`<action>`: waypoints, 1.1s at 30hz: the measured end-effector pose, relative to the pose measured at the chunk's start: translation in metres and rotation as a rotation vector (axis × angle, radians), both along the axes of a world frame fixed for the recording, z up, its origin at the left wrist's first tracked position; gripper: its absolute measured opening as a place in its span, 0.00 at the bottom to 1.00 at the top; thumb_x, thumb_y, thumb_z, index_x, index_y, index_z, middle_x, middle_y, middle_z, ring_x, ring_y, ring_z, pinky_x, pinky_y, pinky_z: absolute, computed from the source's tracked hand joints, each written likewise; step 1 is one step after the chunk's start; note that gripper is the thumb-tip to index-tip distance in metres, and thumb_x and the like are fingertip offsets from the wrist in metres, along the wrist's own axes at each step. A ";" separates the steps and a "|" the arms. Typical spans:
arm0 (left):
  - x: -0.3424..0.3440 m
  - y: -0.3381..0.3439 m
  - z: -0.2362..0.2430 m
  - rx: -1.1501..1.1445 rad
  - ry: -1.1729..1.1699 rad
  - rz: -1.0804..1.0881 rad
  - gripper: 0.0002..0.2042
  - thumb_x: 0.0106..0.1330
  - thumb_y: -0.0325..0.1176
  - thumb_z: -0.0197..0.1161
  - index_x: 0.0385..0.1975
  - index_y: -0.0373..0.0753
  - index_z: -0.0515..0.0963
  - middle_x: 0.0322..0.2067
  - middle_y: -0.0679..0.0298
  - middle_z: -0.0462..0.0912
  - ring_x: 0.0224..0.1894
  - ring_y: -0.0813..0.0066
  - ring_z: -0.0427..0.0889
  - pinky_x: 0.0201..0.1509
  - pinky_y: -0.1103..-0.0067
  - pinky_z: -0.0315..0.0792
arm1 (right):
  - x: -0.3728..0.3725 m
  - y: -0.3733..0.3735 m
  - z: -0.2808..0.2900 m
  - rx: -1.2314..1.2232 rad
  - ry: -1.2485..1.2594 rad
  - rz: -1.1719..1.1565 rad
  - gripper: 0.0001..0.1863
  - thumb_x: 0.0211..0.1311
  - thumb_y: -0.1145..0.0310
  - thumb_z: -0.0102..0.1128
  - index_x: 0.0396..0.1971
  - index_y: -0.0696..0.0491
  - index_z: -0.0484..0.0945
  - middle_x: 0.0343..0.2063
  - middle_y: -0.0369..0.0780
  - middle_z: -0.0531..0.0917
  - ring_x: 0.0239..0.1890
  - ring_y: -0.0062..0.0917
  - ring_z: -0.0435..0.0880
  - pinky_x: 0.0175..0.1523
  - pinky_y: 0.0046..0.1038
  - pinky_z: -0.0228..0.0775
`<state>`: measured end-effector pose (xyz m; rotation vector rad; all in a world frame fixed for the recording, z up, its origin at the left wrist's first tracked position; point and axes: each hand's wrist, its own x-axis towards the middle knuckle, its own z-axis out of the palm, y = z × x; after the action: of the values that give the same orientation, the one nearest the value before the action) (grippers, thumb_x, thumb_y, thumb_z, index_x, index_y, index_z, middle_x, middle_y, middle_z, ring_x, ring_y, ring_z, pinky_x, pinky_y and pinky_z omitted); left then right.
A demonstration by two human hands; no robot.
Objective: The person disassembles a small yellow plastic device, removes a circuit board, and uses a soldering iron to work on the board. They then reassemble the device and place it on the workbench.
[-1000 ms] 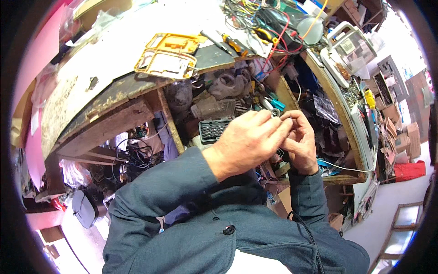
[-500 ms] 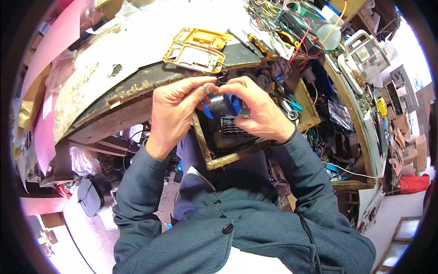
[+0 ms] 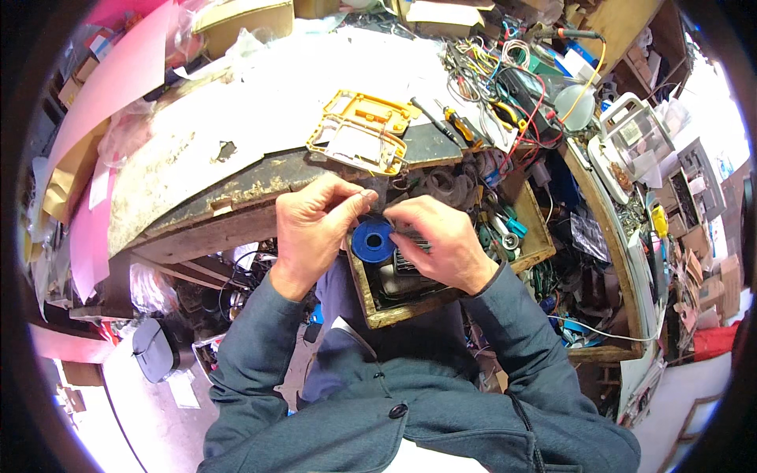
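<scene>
A blue spool (image 3: 363, 240) hangs over the open wooden drawer (image 3: 406, 310), its round flange and centre hole facing me. My right hand (image 3: 448, 246) is closed on the spool's right edge, fingers bent and thumb against the flange. Just to the left, my left hand (image 3: 310, 238) is raised with thumb and forefinger pinched together. Whatever lies in that pinch is too thin to make out. Beyond both hands, an orange plastic casing (image 3: 364, 120) lies opened on the bench edge. A black slotted tray (image 3: 407, 262) shows partly behind my right hand, inside the drawer.
A black pen-shaped tool (image 3: 434, 122) and a yellow-black screwdriver (image 3: 460, 124) lie right of the casing. Tangled wires (image 3: 471, 75) and a dark meter (image 3: 524, 91) with red leads crowd the back right. A second wooden compartment (image 3: 607, 351) holds cables on the right.
The spool has turned so its flange faces me, and it sits lower. Both hands have come down slightly. The whole view has shifted, with the bench lower in the picture.
</scene>
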<state>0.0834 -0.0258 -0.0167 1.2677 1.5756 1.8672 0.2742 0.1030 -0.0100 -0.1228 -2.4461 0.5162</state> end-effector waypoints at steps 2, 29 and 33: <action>0.004 0.001 0.000 -0.019 0.135 0.033 0.01 0.72 0.23 0.76 0.38 0.33 0.91 0.30 0.66 0.92 0.30 0.87 0.84 0.33 0.84 0.77 | -0.002 -0.006 0.010 -0.098 0.118 -0.026 0.23 0.63 0.73 0.80 0.57 0.55 0.84 0.39 0.44 0.88 0.37 0.33 0.92 0.43 0.33 0.85; 0.072 0.005 -0.062 0.029 0.364 0.003 0.05 0.70 0.24 0.75 0.42 0.38 0.86 0.29 0.57 0.83 0.29 0.61 0.84 0.33 0.71 0.76 | 0.038 0.275 0.140 -0.878 0.596 -0.334 0.17 0.81 0.61 0.67 0.60 0.52 0.77 0.36 0.40 0.89 0.29 0.23 0.89 0.30 0.23 0.78; 0.066 0.001 -0.062 0.094 0.546 0.068 0.08 0.68 0.23 0.74 0.43 0.40 0.83 0.28 0.58 0.80 0.29 0.56 0.83 0.32 0.65 0.75 | 0.038 0.355 0.179 -0.869 0.550 -0.416 0.20 0.80 0.59 0.69 0.63 0.49 0.76 0.38 0.40 0.90 0.31 0.26 0.89 0.32 0.29 0.81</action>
<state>0.1491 -0.0248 -0.0790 1.9073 1.8207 1.7403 0.3126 0.4575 0.1686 -0.7191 -1.4733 1.1929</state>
